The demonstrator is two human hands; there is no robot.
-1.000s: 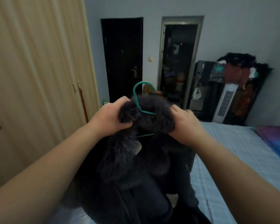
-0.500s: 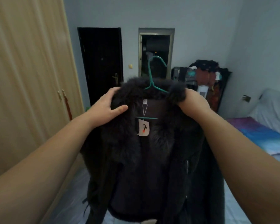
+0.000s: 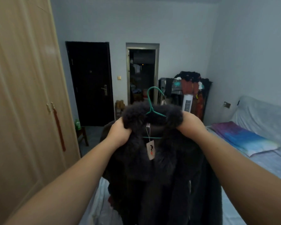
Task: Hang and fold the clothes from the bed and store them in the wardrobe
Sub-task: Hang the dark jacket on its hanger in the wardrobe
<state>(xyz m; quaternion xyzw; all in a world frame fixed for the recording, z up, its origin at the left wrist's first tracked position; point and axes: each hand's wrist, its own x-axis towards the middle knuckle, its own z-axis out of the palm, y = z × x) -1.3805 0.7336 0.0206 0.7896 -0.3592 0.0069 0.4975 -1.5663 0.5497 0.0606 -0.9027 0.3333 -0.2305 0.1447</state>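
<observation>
Dim bedroom: wardrobe (image 3: 23,95) with closed doors at left, bed (image 3: 258,161) at right, dark door (image 3: 90,83) and open doorway (image 3: 142,75) in the far wall. Near centre, a dark fur-collared coat (image 3: 154,176) hangs on a green hanger (image 3: 152,104), held up over the bed's near edge. The left hand (image 3: 119,133) grips the collar's left side, fingers curled into the fur; the right hand (image 3: 191,121) grips its right side. A paper tag (image 3: 150,149) dangles between them.

Fluffy furry coat (image 3: 152,176); smooth teal hanger (image 3: 151,103); wood-grain wardrobe (image 3: 23,95).
</observation>
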